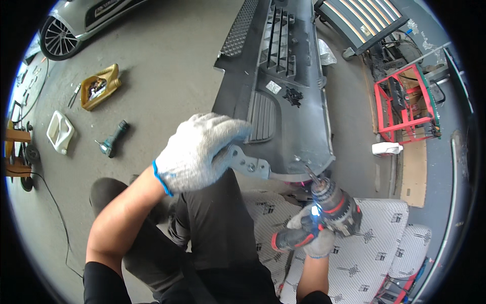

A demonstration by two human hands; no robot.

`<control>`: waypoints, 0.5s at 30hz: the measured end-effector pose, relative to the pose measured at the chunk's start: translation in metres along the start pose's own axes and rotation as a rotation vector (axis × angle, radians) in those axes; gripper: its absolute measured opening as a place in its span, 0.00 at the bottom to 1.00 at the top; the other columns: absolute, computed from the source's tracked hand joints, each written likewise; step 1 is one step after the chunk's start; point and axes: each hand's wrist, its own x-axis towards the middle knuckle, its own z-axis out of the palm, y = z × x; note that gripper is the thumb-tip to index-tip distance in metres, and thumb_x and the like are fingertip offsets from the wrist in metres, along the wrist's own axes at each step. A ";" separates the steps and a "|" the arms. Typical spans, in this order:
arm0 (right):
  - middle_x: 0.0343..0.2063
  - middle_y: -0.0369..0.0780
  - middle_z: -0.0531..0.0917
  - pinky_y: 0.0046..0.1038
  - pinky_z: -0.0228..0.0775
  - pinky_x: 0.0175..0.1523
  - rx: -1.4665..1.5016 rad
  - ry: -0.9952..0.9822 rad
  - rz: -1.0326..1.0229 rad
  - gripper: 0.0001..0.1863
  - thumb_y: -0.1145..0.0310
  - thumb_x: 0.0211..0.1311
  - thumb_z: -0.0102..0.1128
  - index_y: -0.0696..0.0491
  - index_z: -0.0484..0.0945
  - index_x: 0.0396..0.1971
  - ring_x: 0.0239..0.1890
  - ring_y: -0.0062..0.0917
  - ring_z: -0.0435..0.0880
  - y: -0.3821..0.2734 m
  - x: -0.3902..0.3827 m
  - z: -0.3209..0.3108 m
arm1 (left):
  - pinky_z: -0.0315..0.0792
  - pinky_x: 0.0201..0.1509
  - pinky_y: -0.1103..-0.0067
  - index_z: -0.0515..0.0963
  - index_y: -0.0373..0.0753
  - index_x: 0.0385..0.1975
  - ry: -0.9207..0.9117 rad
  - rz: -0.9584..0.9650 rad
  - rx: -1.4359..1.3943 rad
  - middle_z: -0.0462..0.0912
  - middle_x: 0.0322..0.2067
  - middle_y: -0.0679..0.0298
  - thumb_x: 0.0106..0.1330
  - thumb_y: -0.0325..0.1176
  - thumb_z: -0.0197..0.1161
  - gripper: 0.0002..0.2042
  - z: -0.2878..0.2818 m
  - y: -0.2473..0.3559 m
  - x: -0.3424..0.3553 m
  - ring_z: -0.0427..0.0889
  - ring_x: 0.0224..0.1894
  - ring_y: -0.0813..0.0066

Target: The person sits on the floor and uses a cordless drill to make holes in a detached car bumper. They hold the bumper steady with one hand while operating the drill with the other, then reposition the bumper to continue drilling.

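Observation:
My left hand (200, 154), in a white knit glove with a blue cuff, is closed on a grey metal bracket (250, 164) with holes in it. The bracket lies along the near edge of a dark plastic car bumper (304, 119), seen from its inner side. A cordless drill (336, 205) with red and black parts is in my gloved right hand (318, 244). Its lamp is lit, and the bit points up and left toward the bumper's near right corner. Whether the bit touches the bumper I cannot tell.
Printed padding (364, 238) lies under the drill. On the floor at left are another power tool (112, 139), a cut-open yellow jug (101, 87) with small parts and a white container (61, 133). A red metal frame (407, 104) stands at right, a car (88, 20) far left.

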 end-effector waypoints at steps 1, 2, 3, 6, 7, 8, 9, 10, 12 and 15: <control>0.32 0.46 0.83 0.38 0.73 0.42 0.052 0.003 -0.006 0.36 0.42 0.53 0.73 0.57 0.76 0.49 0.34 0.35 0.83 0.007 0.000 -0.006 | 0.78 0.50 0.62 0.80 0.35 0.50 0.010 0.007 -0.015 0.86 0.38 0.52 0.56 0.22 0.62 0.19 0.003 -0.002 0.000 0.85 0.41 0.47; 0.32 0.47 0.83 0.39 0.73 0.41 0.123 -0.026 -0.009 0.36 0.42 0.54 0.72 0.57 0.76 0.50 0.34 0.35 0.83 0.011 0.001 -0.007 | 0.78 0.49 0.62 0.80 0.34 0.49 0.017 0.001 -0.027 0.86 0.38 0.52 0.56 0.21 0.62 0.19 0.003 -0.005 -0.002 0.85 0.41 0.47; 0.32 0.47 0.83 0.39 0.73 0.41 0.194 -0.059 -0.016 0.36 0.41 0.55 0.71 0.57 0.75 0.50 0.33 0.35 0.83 0.016 0.005 -0.006 | 0.78 0.48 0.62 0.80 0.34 0.50 -0.021 -0.022 -0.048 0.86 0.38 0.52 0.56 0.20 0.61 0.19 0.000 -0.003 -0.001 0.85 0.41 0.48; 0.32 0.47 0.83 0.40 0.74 0.41 0.192 -0.060 -0.029 0.36 0.42 0.57 0.71 0.59 0.74 0.51 0.34 0.37 0.83 0.014 0.012 0.015 | 0.77 0.52 0.61 0.80 0.36 0.49 -0.118 0.009 0.054 0.86 0.41 0.54 0.54 0.27 0.66 0.20 0.001 0.003 0.001 0.85 0.43 0.51; 0.33 0.47 0.83 0.40 0.74 0.41 0.188 -0.047 -0.045 0.36 0.42 0.58 0.70 0.59 0.74 0.51 0.35 0.37 0.83 0.020 0.013 0.013 | 0.75 0.60 0.59 0.81 0.36 0.48 -0.160 -0.046 0.064 0.86 0.40 0.54 0.51 0.28 0.70 0.21 0.002 0.007 0.003 0.85 0.48 0.50; 0.34 0.47 0.83 0.41 0.74 0.42 0.239 0.016 -0.016 0.35 0.43 0.60 0.68 0.59 0.73 0.52 0.36 0.38 0.83 0.042 0.006 -0.014 | 0.75 0.59 0.60 0.82 0.37 0.46 -0.164 -0.019 0.085 0.86 0.40 0.54 0.50 0.30 0.72 0.21 0.004 0.008 0.006 0.86 0.48 0.51; 0.35 0.48 0.83 0.43 0.74 0.43 0.297 0.077 0.014 0.34 0.44 0.61 0.66 0.60 0.73 0.52 0.37 0.39 0.83 0.066 0.000 -0.041 | 0.75 0.59 0.60 0.82 0.37 0.45 -0.163 0.006 0.116 0.86 0.39 0.55 0.50 0.31 0.73 0.20 0.004 0.010 0.009 0.86 0.46 0.52; 0.36 0.48 0.83 0.44 0.74 0.44 0.355 0.143 0.037 0.32 0.45 0.63 0.64 0.60 0.73 0.52 0.38 0.39 0.83 0.089 -0.007 -0.068 | 0.76 0.58 0.60 0.83 0.38 0.44 -0.163 0.034 0.139 0.87 0.37 0.56 0.50 0.33 0.74 0.19 0.006 0.013 0.015 0.86 0.44 0.52; 0.36 0.49 0.83 0.45 0.73 0.46 0.345 0.207 0.035 0.31 0.47 0.65 0.61 0.60 0.73 0.52 0.39 0.40 0.82 0.089 -0.009 -0.067 | 0.76 0.53 0.62 0.82 0.39 0.39 -0.256 0.012 0.172 0.84 0.31 0.59 0.54 0.35 0.72 0.14 0.009 0.016 0.021 0.86 0.40 0.55; 0.38 0.50 0.82 0.45 0.72 0.48 0.240 0.061 0.003 0.29 0.47 0.67 0.57 0.61 0.72 0.51 0.40 0.41 0.80 0.059 0.004 -0.042 | 0.78 0.47 0.65 0.81 0.41 0.36 -0.320 -0.035 0.149 0.81 0.26 0.61 0.57 0.35 0.70 0.10 0.016 0.011 0.023 0.85 0.34 0.57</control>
